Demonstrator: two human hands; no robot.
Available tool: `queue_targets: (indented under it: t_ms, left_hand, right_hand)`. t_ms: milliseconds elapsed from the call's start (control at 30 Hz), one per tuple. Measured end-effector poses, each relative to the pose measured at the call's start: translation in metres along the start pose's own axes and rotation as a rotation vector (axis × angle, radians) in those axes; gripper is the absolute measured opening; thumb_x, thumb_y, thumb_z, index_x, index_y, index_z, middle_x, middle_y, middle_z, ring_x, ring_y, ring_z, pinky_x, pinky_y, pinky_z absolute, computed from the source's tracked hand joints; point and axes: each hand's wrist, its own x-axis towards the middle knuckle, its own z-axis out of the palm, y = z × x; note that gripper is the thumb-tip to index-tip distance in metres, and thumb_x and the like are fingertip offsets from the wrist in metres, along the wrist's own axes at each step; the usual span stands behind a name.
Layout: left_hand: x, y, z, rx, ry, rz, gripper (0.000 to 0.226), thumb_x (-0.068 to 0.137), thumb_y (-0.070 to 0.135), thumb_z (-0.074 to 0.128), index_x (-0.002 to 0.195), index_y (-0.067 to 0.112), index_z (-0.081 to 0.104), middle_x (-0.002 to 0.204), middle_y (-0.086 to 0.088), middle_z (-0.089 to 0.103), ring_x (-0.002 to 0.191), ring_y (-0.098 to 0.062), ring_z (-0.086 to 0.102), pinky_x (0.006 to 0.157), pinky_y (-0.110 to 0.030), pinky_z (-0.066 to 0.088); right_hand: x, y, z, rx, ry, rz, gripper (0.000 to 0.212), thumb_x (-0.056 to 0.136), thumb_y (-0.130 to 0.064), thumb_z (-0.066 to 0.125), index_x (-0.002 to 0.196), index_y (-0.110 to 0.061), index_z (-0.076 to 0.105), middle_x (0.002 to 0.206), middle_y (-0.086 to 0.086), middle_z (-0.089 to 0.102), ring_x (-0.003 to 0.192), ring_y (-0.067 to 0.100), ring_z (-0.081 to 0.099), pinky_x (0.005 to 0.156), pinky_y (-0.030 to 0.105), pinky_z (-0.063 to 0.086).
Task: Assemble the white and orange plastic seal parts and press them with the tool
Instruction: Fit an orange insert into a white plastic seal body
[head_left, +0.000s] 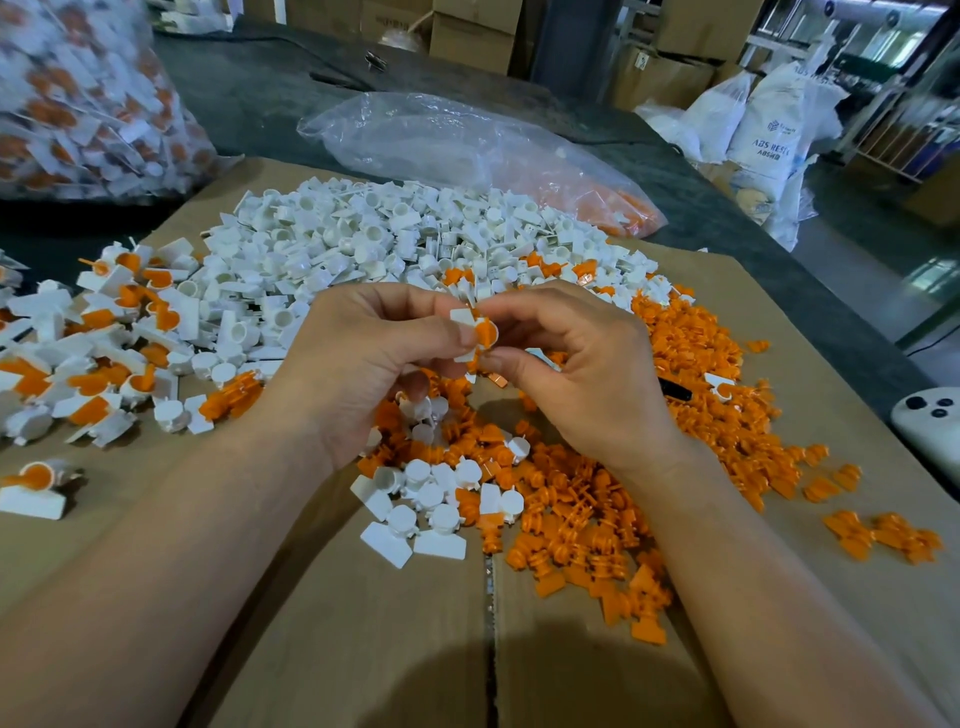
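Above the cardboard sheet (322, 623), my left hand (363, 358) and my right hand (576, 364) meet at a white seal part (464, 318) with an orange insert (487, 332) set in it. Both hands pinch this one piece between thumb and fingers. My left hand also cups some white parts (427, 410) in its lower fingers. A heap of loose white parts (363, 244) lies behind the hands. Loose orange parts (675, 415) spread to the right and below. Assembled white-and-orange seals (98, 353) are piled at the left. A black tool (674, 389) lies half buried among the orange parts.
A clear bag of finished seals (78, 98) stands at the back left. A nearly flat clear bag (467, 150) with orange parts lies behind the white heap. A white device (930, 421) sits at the right edge. Cardboard boxes (472, 36) and white sacks (769, 130) stand beyond the table.
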Motion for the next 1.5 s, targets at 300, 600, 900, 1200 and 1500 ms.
queue_targets:
  t_ms: [300, 600, 900, 1200, 1500]
  left_hand:
    - [0.0001, 0.0012, -0.0006, -0.005, 0.005, 0.002, 0.019, 0.065, 0.002, 0.071, 0.054, 0.016, 0.07, 0.053, -0.001, 0.064, 0.045, -0.009, 0.057, 0.039, -0.013, 0.039]
    - [-0.0011, 0.0011, 0.0001, 0.02, 0.004, 0.041, 0.019, 0.071, -0.004, 0.069, 0.061, 0.012, 0.066, 0.051, 0.0, 0.062, 0.044, -0.008, 0.056, 0.041, -0.015, 0.041]
    - [-0.0005, -0.0001, 0.001, 0.034, -0.007, 0.061, 0.024, 0.071, -0.006, 0.068, 0.058, 0.014, 0.069, 0.053, -0.003, 0.064, 0.046, -0.01, 0.057, 0.041, -0.016, 0.043]
    - [-0.0016, -0.0003, 0.0038, 0.026, 0.009, 0.094, 0.02, 0.073, -0.01, 0.065, 0.064, 0.008, 0.065, 0.054, -0.002, 0.065, 0.047, -0.011, 0.06, 0.047, -0.017, 0.049]
    - [0.0007, -0.0018, 0.0031, 0.009, 0.003, 0.113, 0.029, 0.072, -0.01, 0.066, 0.055, 0.014, 0.068, 0.054, -0.004, 0.065, 0.048, -0.013, 0.06, 0.047, -0.019, 0.05]
  right_hand:
    - [-0.0004, -0.0024, -0.0008, -0.037, -0.008, -0.005, 0.034, 0.071, -0.009, 0.074, 0.104, -0.007, 0.067, 0.089, -0.003, 0.06, 0.08, 0.009, 0.059, 0.074, 0.027, 0.052]
    - [0.0009, -0.0006, -0.0005, -0.058, 0.07, -0.127, 0.032, 0.07, -0.013, 0.074, 0.101, -0.006, 0.066, 0.091, -0.004, 0.058, 0.084, 0.006, 0.057, 0.075, 0.015, 0.049]
    - [0.001, -0.0009, -0.001, -0.069, 0.086, -0.132, 0.025, 0.07, -0.009, 0.074, 0.095, -0.005, 0.07, 0.085, -0.004, 0.06, 0.082, 0.009, 0.059, 0.075, 0.012, 0.046]
    - [0.0003, -0.0034, 0.001, -0.087, 0.103, -0.149, 0.026, 0.068, -0.009, 0.074, 0.093, -0.002, 0.07, 0.084, -0.001, 0.063, 0.082, 0.011, 0.059, 0.074, 0.017, 0.048]
    - [0.0009, -0.0044, -0.001, -0.095, 0.095, -0.123, 0.028, 0.069, -0.011, 0.074, 0.095, -0.003, 0.07, 0.086, 0.002, 0.065, 0.082, 0.011, 0.06, 0.074, 0.019, 0.05]
